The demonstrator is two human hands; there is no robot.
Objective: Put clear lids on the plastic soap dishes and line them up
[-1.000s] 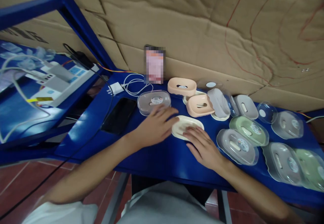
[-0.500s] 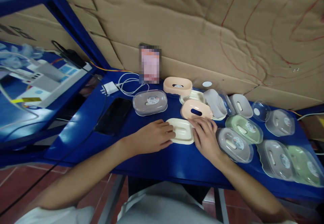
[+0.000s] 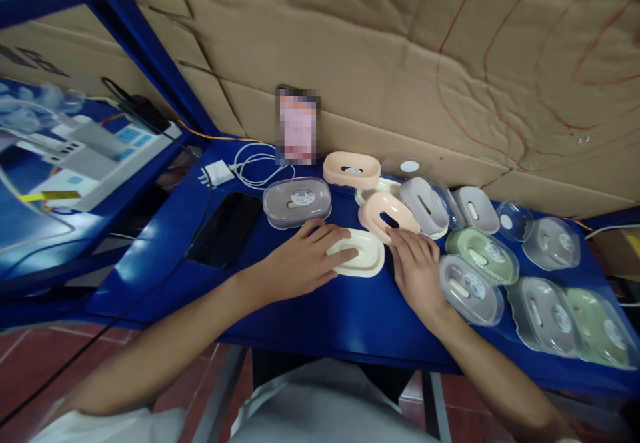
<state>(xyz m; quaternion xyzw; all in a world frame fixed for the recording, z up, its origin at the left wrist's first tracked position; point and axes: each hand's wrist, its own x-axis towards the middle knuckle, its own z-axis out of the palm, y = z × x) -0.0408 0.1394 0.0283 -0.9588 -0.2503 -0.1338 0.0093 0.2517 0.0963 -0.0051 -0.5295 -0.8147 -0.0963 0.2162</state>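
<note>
Cream soap-dish tray (image 3: 361,255) lies flat on the blue bench (image 3: 320,309), about midway along it and nearer the front edge than the cardboard-backed rear edge. The left hand (image 3: 306,259) rests palm down with its fingers spread loosely, the fingertips lying on the tray's left rim and reaching into its hollow. The right hand (image 3: 416,266) lies just to the tray's right, fingers extended and together, their tips touching the lower edge of a tilted pink tray (image 3: 387,214) that leans just behind the cream one; whether this hand also touches the cream tray cannot be told. Neither hand pinches or lifts anything.

Behind the left hand sits a grey dish with a clear lid (image 3: 297,201), and a second pink tray (image 3: 351,169) lies near the rear edge. To the right of the right hand, a lidded grey dish (image 3: 470,280) lies just beside the wrist, with a green lidded dish (image 3: 484,253) behind it. A black phone (image 3: 223,228) lies towards the bench's left end.
</note>
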